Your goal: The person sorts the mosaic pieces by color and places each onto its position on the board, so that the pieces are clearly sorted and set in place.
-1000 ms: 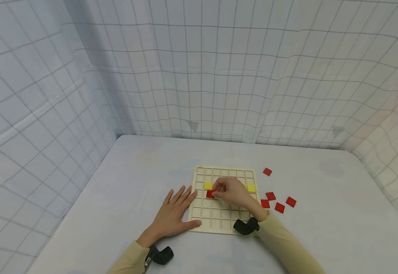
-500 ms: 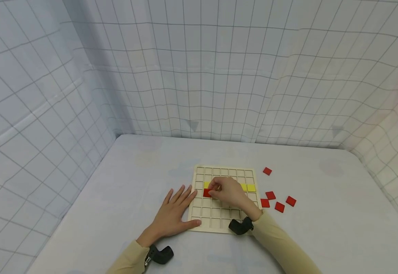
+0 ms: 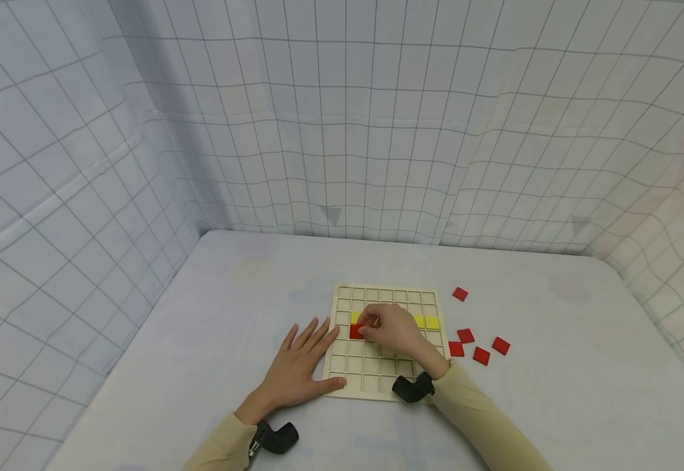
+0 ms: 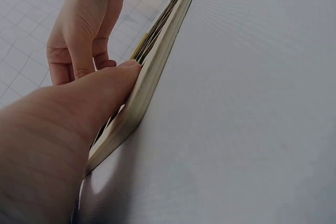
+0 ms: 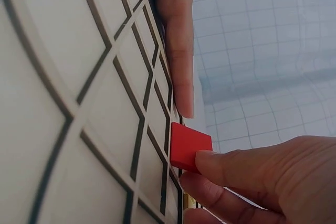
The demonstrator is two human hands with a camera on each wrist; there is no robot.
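Observation:
My right hand (image 3: 393,329) pinches a red square tile (image 5: 188,145) between thumb and fingers. The tile stands over a left-hand cell of the cream grid board (image 3: 371,386), one row nearer me than a row of yellow tiles (image 3: 432,322). In the right wrist view the tile is tilted, its edge right at the grid ridges. My left hand (image 3: 297,369) rests with spread fingers at the board's left edge. Its thumb (image 4: 113,80) lies on the board's front corner in the left wrist view. Part of the yellow row is hidden behind my right hand.
Several loose red tiles (image 3: 481,356) lie on the white table (image 3: 560,366) to the right of the board, one farther back. Grid-patterned curtains (image 3: 377,131) enclose the table at the back and sides.
My right hand has moved slightly left with the red tile, then stayed nearly still over the last half second. My left hand has kept its place.

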